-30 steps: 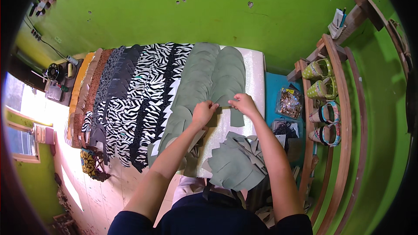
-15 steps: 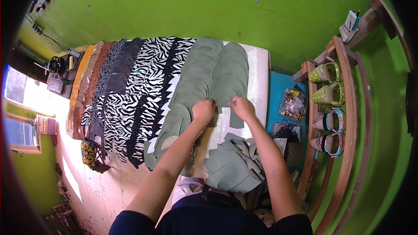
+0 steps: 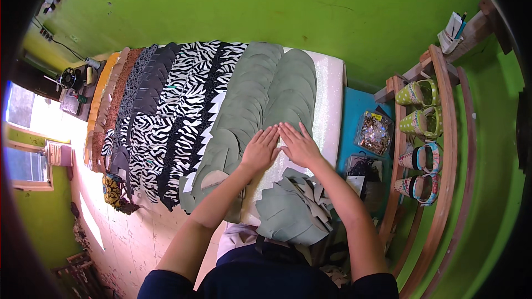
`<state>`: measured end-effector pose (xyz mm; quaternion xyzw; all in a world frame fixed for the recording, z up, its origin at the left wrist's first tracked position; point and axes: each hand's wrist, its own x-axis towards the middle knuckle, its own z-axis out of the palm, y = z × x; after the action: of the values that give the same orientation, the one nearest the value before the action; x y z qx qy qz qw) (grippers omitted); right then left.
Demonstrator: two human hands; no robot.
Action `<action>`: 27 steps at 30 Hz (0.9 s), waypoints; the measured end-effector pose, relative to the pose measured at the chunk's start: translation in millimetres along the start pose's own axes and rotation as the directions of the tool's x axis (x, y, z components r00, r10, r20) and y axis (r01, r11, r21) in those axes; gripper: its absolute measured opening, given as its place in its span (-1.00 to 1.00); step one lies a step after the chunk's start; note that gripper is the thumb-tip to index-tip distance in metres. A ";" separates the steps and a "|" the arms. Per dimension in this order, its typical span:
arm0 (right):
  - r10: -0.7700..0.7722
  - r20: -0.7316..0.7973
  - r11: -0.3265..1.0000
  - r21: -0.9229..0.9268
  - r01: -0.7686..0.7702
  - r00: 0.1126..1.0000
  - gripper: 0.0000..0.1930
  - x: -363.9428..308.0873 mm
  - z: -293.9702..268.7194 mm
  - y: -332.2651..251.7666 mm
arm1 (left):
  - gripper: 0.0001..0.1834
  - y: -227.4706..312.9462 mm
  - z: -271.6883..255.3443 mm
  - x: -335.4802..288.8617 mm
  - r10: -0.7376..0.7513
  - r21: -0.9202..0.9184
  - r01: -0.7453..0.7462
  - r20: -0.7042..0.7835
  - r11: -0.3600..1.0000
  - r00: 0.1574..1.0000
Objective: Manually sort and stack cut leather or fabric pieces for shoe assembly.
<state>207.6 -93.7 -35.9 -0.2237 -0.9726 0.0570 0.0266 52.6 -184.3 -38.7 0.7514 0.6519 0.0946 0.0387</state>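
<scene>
Sage-green cut pieces [image 3: 260,99] lie beside black-and-white zebra-print pieces [image 3: 183,105] and brown pieces [image 3: 113,91], against a bright green wall [image 3: 221,11], with a turquoise surface [image 3: 352,116] and green polka-dot shoes [image 3: 415,93].

My flat left hand [image 3: 260,148] and right hand [image 3: 298,145] cover the olive-green cut fabric piece [image 3: 288,99] beneath them; my elbows run off the lower edge.

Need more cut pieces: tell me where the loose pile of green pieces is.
Head view, lower centre: the loose pile of green pieces lies at the table's near edge, just below the right hand.
</scene>
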 end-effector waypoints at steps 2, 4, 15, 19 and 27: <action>-0.009 0.007 1.000 0.000 0.009 1.000 -0.42 -4.1 -1.8 2.9 | -0.40 -3.3 -2.5 -3.2 -0.007 -0.008 0.007 0.000 1.000 1.000; -0.012 0.014 1.000 -0.005 0.012 1.000 -0.42 -7.9 -3.3 6.7 | -0.40 -4.6 -4.5 -4.8 -0.007 -0.020 0.007 -0.003 1.000 1.000; 0.028 0.019 0.999 0.035 -0.029 0.999 -0.42 -13.7 -0.7 14.3 | -0.35 1.2 -12.6 -2.2 -0.076 -0.026 0.078 0.064 0.997 0.995; 0.020 0.000 1.000 0.018 -0.020 1.000 -0.43 -15.0 1.2 14.1 | -0.35 2.6 -14.6 -0.9 -0.093 -0.012 0.094 0.080 0.995 0.992; 0.122 0.064 0.928 0.347 -0.137 0.990 -0.50 -10.2 -20.5 11.1 | -0.60 1.2 -27.9 -2.8 -0.198 -0.274 0.201 0.039 0.940 0.979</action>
<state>223.2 -86.2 -17.2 -0.2777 -0.9303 0.2358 0.0423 48.1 -189.0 -11.4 0.6691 0.7048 0.1764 0.1563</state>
